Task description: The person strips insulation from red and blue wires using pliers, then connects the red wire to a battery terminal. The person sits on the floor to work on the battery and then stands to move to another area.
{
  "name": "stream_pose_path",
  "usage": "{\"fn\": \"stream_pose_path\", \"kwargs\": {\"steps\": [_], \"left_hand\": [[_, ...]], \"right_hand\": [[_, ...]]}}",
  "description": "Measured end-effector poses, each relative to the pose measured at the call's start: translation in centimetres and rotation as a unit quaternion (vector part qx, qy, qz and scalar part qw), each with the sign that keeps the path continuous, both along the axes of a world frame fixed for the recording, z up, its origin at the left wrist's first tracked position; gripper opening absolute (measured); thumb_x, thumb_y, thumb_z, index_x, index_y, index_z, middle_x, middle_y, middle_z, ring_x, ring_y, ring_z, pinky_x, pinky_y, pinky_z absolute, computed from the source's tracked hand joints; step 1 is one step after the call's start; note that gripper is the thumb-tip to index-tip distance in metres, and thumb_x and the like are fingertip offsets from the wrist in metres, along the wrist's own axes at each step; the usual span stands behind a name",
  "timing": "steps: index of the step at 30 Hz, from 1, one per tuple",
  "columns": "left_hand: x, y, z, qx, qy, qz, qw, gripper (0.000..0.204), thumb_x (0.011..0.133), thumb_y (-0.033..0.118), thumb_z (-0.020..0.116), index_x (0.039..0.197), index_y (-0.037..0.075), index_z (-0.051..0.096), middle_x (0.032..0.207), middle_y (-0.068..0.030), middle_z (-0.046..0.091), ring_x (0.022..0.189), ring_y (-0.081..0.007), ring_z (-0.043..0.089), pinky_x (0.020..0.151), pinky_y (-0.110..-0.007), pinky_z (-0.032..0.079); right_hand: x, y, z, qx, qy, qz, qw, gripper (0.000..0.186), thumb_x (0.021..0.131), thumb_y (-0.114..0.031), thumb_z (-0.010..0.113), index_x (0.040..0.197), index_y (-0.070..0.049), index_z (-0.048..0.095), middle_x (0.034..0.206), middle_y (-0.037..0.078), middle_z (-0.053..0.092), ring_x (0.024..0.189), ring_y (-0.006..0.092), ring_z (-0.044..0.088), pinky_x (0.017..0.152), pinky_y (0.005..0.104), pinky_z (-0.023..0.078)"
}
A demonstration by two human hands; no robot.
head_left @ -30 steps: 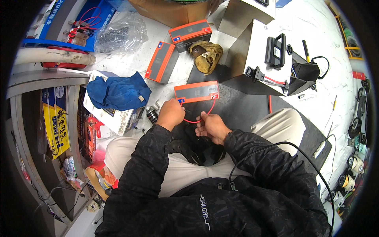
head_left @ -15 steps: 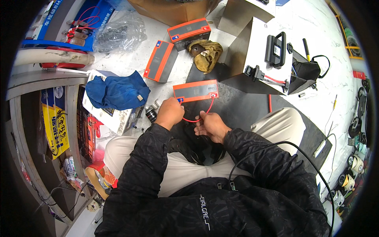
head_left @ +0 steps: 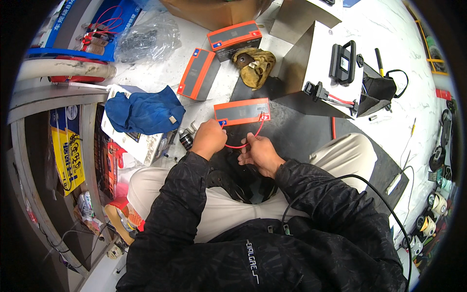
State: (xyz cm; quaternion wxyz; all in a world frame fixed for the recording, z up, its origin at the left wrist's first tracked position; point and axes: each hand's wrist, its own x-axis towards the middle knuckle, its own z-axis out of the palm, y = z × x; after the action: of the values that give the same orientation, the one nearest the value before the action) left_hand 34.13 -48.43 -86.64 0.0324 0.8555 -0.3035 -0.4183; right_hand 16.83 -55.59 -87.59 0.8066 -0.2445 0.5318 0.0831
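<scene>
In front of me lies a battery (head_left: pixel 242 111) with an orange rim and grey top, a blue terminal at its left corner and a red one at its right. A red wire (head_left: pixel 261 127) loops below its near side, one end over the red terminal. My left hand (head_left: pixel 210 138) is closed on the wire's other end by the blue terminal; the fingertips are partly hidden. My right hand (head_left: pixel 262 155) pinches the loop between thumb and forefinger, its other fingers curled loosely beneath.
Two similar batteries (head_left: pixel 198 74) (head_left: pixel 234 38) stand beyond, beside a mustard-coloured cloth bag (head_left: pixel 255 68). A blue cloth (head_left: pixel 145 111) covers a white box at left. To the right stands a metal case (head_left: pixel 311 73) with a black handle (head_left: pixel 343 63). A black cable (head_left: pixel 369 187) crosses my right arm.
My right hand has risen very slightly with the wire, whose right end reaches a little higher over the battery. My left hand stays at the blue terminal.
</scene>
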Motion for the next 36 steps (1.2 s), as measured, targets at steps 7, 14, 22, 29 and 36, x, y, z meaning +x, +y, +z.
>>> {"fn": "stream_pose_path", "kwargs": {"steps": [7, 14, 22, 29, 36], "left_hand": [[0.2, 0.0, -0.1, 0.002, -0.002, -0.033, 0.999, 0.029, 0.091, 0.021, 0.070, 0.097, -0.007, 0.072, 0.100, -0.0291, 0.072, 0.102, -0.0452, 0.069, 0.090, -0.049, 0.055], [0.1, 0.5, -0.7, -0.033, -0.014, -0.008, 0.999, 0.033, 0.090, 0.026, 0.070, 0.085, -0.006, 0.072, 0.083, -0.0296, 0.069, 0.086, -0.0462, 0.070, 0.081, -0.051, 0.055], [0.3, 0.1, -0.2, 0.003, 0.019, -0.016, 1.000, 0.029, 0.091, 0.021, 0.069, 0.098, -0.007, 0.072, 0.100, -0.0295, 0.071, 0.102, -0.0454, 0.068, 0.090, -0.049, 0.055], [0.5, 0.2, -0.3, 0.021, 0.023, -0.002, 1.000, 0.029, 0.091, 0.021, 0.069, 0.097, -0.006, 0.073, 0.099, -0.0291, 0.072, 0.101, -0.0454, 0.069, 0.089, -0.049, 0.055], [0.3, 0.6, -0.3, -0.016, 0.006, -0.001, 1.000, 0.032, 0.090, 0.026, 0.069, 0.088, -0.005, 0.072, 0.087, -0.0282, 0.071, 0.091, -0.0446, 0.070, 0.084, -0.050, 0.055]], "right_hand": [[0.1, 0.4, 0.3, 0.026, -0.005, 0.006, 1.000, 0.037, 0.113, -0.031, 0.035, 0.102, 0.000, 0.054, 0.075, 0.011, 0.058, 0.066, 0.0266, 0.066, 0.065, 0.0401, 0.060], [0.7, -0.1, 1.1, -0.012, 0.009, -0.008, 1.000, 0.049, 0.112, -0.041, 0.033, 0.101, 0.002, 0.054, 0.074, 0.011, 0.057, 0.062, 0.0265, 0.065, 0.060, 0.0386, 0.060], [0.6, 0.0, 0.8, -0.009, 0.026, -0.019, 0.999, 0.055, 0.112, -0.045, 0.031, 0.102, 0.003, 0.055, 0.071, 0.009, 0.056, 0.061, 0.0254, 0.064, 0.058, 0.0375, 0.058], [0.5, 0.7, 0.6, 0.033, 0.037, 0.023, 0.999, 0.054, 0.112, -0.044, 0.032, 0.096, 0.001, 0.057, 0.070, 0.009, 0.055, 0.053, 0.0264, 0.057, 0.053, 0.0402, 0.053], [0.8, 0.3, 0.7, -0.029, 0.025, 0.002, 0.999, 0.052, 0.112, -0.042, 0.030, 0.098, 0.000, 0.058, 0.069, 0.007, 0.056, 0.053, 0.0231, 0.058, 0.051, 0.0359, 0.054]]}}
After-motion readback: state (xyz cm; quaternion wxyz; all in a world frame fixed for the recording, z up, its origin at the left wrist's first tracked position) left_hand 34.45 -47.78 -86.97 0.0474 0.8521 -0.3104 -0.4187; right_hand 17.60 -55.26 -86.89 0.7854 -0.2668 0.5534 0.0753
